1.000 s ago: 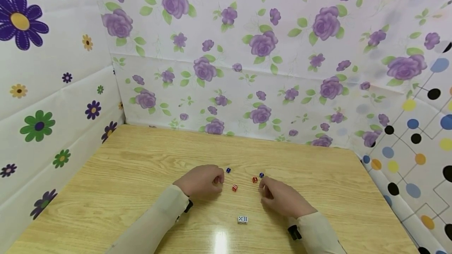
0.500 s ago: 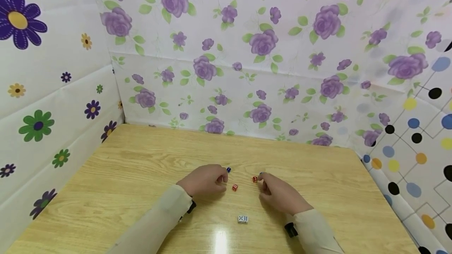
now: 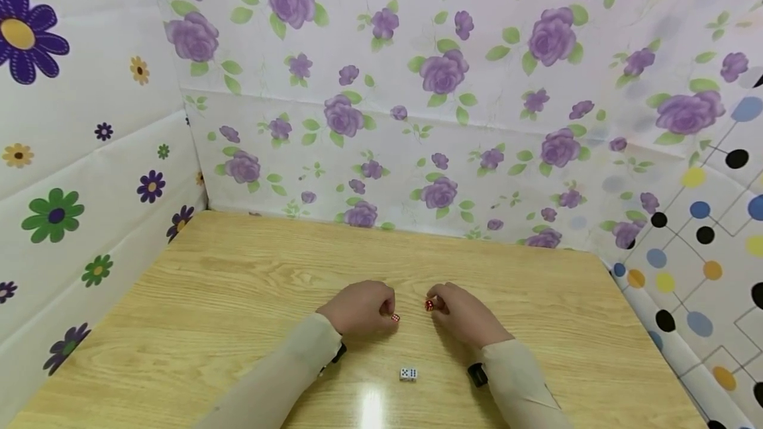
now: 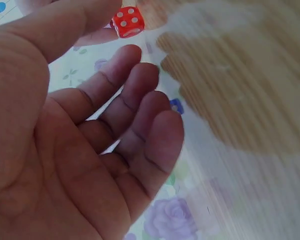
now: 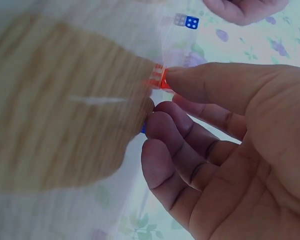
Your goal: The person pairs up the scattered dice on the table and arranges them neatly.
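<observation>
In the head view my left hand reaches in from the left, thumb and forefinger right beside a red die. The left wrist view shows that red die at the thumb tip, a small gap from the forefinger; a blue die peeks out past the other loosely bent fingers. On the other side my right hand pinches a second red die between thumb and forefinger tips. Past its curled fingers a bit of blue die shows. Both blue dice are hidden by the hands in the head view.
Two white dice lie side by side on the wooden table, nearer the person. Flowered cloth hangs behind the table, with patterned cloth on both sides. Light glares off the tabletop near the front.
Both hands have moved inward, the left rightward and the right leftward, covering the blue dice in the head view. The right fingertips have closed on their red die; the dice stay about where they were.
</observation>
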Tool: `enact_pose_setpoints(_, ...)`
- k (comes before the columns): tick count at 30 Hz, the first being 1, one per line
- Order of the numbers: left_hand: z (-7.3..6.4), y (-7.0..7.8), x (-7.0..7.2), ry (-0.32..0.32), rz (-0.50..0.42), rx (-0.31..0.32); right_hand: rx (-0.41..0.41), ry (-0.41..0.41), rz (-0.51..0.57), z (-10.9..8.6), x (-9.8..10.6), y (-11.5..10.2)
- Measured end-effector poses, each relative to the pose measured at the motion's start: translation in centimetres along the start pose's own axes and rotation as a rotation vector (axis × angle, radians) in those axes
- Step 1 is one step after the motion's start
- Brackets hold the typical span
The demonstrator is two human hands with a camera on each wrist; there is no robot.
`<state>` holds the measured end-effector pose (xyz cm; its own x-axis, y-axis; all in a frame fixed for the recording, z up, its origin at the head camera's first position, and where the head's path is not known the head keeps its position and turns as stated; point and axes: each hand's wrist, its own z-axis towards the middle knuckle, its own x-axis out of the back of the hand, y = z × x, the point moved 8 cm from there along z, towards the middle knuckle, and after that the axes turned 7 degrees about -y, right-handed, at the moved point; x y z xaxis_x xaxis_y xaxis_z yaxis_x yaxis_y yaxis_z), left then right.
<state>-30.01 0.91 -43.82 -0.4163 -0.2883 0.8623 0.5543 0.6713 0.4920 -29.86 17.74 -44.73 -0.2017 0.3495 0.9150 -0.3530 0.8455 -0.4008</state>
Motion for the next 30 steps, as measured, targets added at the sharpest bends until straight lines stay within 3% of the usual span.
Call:
enact_pose_setpoints(6, 0.3, -0.1, 0.0, 0.008, -0.018, 0.034, -0.004, 0.007, -0.019, 0.4, 0.1, -0.2)
enact_pose_setpoints(15, 0.8, -0.5, -0.4, -0.003, -0.009, 0.014, -0.027, -0.023, -0.017, 0.4, -0.1, 0.0)
enact_pose_setpoints(30, 0.6, -1.0, 0.2, 0.014, -0.005, -0.002, -0.05, -0.026, -0.013, 0.1, 0.1, -0.1)
